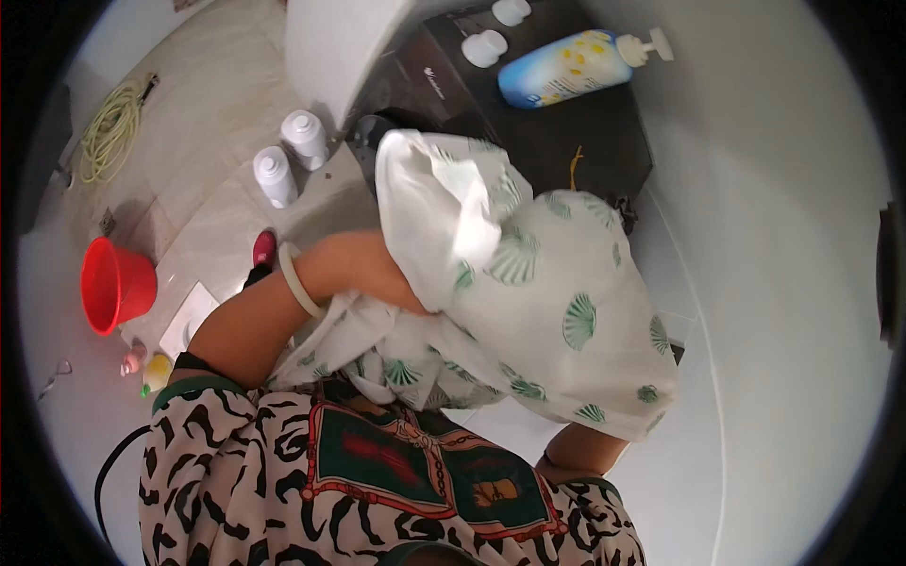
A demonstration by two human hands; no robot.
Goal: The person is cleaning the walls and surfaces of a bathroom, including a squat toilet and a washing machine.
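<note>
A white cloth point(552, 304) printed with green scallop shells is bunched up before me and hangs across both my arms. My left hand point(386, 272), below a pale bangle point(300, 279), reaches into its folds, and the fingers are hidden there. One raised fold point(417, 184) stands open like a sleeve or pocket above that hand. On the other side my right forearm point(584, 449) goes up under the cloth, which covers my right hand completely. More of the crumpled fabric point(403, 371) lies against my patterned top.
Beyond the cloth, a black box point(538, 141) bears a blue-and-white pump bottle point(566, 68) and two white caps point(485, 48) point(511, 10). White bottles point(304, 138) point(274, 177), a red bucket point(134, 286), a coiled yellow hose point(113, 131) and a red shoe point(265, 247) are at floor level, left. A pale wall point(778, 212) rises right.
</note>
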